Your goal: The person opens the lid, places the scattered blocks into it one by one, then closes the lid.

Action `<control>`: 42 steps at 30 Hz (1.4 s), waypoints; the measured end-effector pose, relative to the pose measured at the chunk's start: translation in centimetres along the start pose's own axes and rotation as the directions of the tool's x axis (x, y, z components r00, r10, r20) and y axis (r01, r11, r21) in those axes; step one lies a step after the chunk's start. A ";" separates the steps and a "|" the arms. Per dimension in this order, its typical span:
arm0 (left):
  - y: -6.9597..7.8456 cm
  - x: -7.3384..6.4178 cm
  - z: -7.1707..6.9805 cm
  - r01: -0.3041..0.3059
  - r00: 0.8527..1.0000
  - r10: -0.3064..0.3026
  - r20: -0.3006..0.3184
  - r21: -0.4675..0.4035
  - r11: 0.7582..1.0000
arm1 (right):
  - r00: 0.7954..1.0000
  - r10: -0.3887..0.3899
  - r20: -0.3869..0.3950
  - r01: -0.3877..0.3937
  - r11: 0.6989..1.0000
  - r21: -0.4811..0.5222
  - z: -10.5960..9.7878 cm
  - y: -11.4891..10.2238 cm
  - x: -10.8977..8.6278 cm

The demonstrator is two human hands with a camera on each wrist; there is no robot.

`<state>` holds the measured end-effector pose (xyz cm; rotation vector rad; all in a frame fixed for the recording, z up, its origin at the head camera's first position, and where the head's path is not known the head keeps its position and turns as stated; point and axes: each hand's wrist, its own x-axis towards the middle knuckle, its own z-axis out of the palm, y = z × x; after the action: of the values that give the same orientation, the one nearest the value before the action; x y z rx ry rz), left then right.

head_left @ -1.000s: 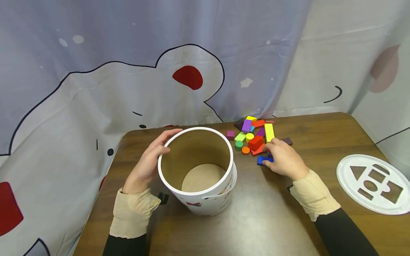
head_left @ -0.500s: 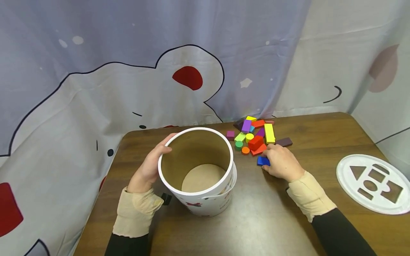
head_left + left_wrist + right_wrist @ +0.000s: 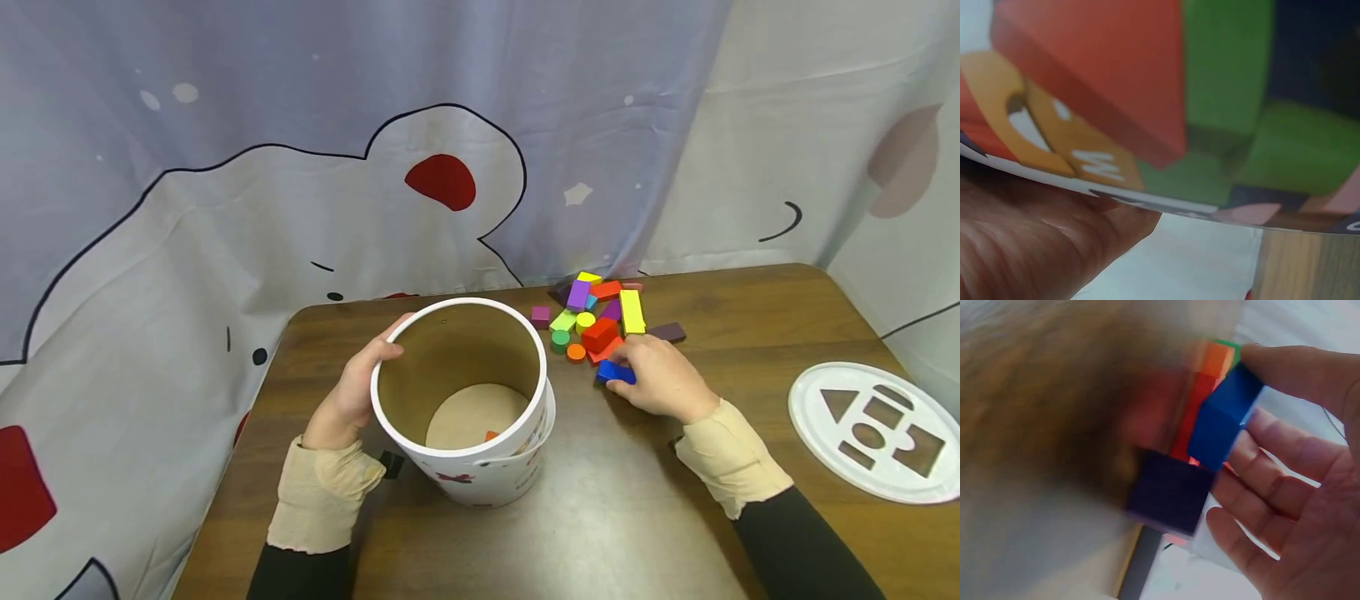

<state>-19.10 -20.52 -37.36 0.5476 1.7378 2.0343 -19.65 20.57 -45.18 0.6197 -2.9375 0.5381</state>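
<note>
On the wood-grained desk [image 3: 465, 554], a smooth white cylindrical bucket [image 3: 487, 482] sits left of a pile of angular, bright blocks [image 3: 600, 335], its left side gripped by the left hand [image 3: 348, 400], while the right hand [image 3: 667, 379], knuckles up, pinches a rectangular blue block [image 3: 617, 372] at the pile's near edge.

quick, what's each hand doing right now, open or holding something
Left hand: holding the white bucket at its rim, thumb over the edge.
Right hand: holding a blue block, pinched between thumb and fingers.
</note>
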 end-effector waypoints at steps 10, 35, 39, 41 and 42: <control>0.1 0.1 -0.3 -0.037 0.999 0.037 0.024 0.000 0.999 | 0.981 -0.002 -0.192 0.048 0.970 0.238 -2.4 -1.7 0.3; 0.0 0.1 -0.1 -0.029 0.999 0.029 0.026 0.015 0.999 | 0.897 -0.120 -0.425 0.372 0.726 0.579 -10.6 -12.3 1.4; 0.0 0.1 0.0 -0.029 0.999 0.027 0.032 0.059 0.998 | 0.897 -0.186 -0.401 0.414 0.672 0.614 -10.4 -14.2 2.2; 0.0 0.1 0.0 -0.016 1.000 0.015 0.020 0.075 0.997 | 0.895 -0.210 -0.393 0.425 0.667 0.612 -10.1 -14.9 2.6; 0.0 0.1 0.1 -0.009 1.000 0.008 0.012 0.083 0.996 | 0.895 -0.221 -0.387 0.428 0.666 0.611 -9.9 -15.3 2.8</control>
<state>-19.13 -20.41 -37.30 0.5919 1.8233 1.9674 -15.84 9.98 -30.57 1.0082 -2.2024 1.5425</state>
